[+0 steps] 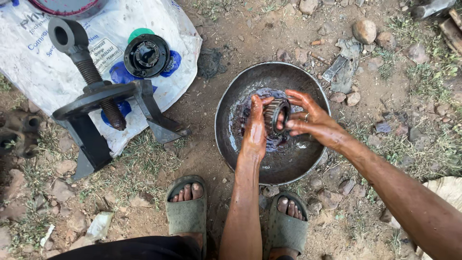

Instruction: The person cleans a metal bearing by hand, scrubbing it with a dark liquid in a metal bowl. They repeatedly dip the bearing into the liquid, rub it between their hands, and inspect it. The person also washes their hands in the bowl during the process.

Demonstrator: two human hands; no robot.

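You hold a toothed gear (276,115) over a round metal pan (231,139) on the dirt ground.

The gear sits between your two hands, just above the dark, wet liquid pooled in the pan's middle, its teeth facing your left hand. Your left hand (255,127) presses flat against the gear's toothed side, fingers stretched upward and glistening wet. Your right hand (308,118) grasps the gear from the other side, fingers curled round its rim, a ring on one finger. Your feet in grey-green sandals (187,212) rest just below the pan. Well to the left, a heavy black puller with a threaded screw (96,96) stands partly on a white printed sack (38,62), and a round black hub part (146,55) lies on that sack. Stones and scraps lie scattered beyond the pan.
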